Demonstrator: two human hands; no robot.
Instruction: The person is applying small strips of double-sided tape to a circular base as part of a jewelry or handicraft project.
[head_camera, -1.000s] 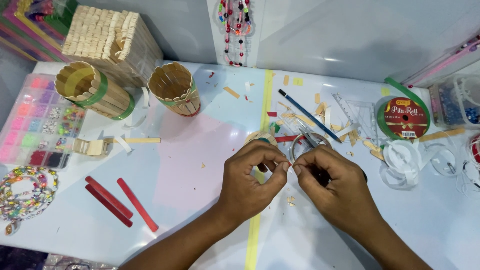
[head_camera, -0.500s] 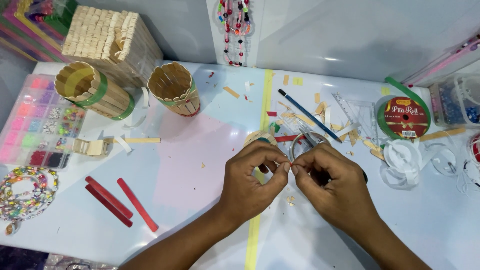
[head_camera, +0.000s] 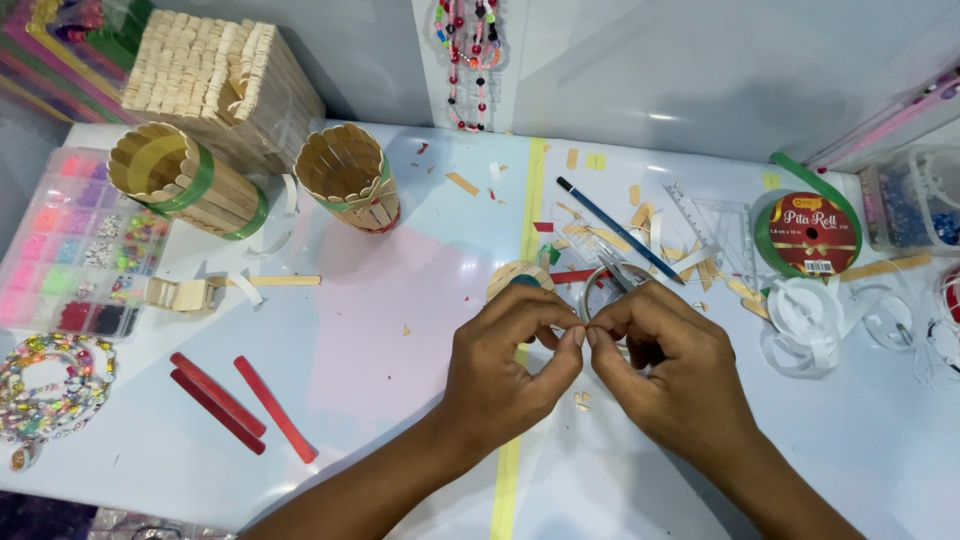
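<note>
Two hands meet fingertip to fingertip near the tabletop's (head_camera: 380, 300) middle: left hand (head_camera: 505, 365) and right hand (head_camera: 670, 375) both pinch a thin metal ring (head_camera: 592, 283). Three red sticks (head_camera: 235, 405) lie toward the near left corner.

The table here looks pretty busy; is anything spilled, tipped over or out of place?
Yes. Small stick offcuts lie scattered behind the left hand and right hand. One stick cup lies tipped on its side, and white ribbon trails loose off its roll.
</note>
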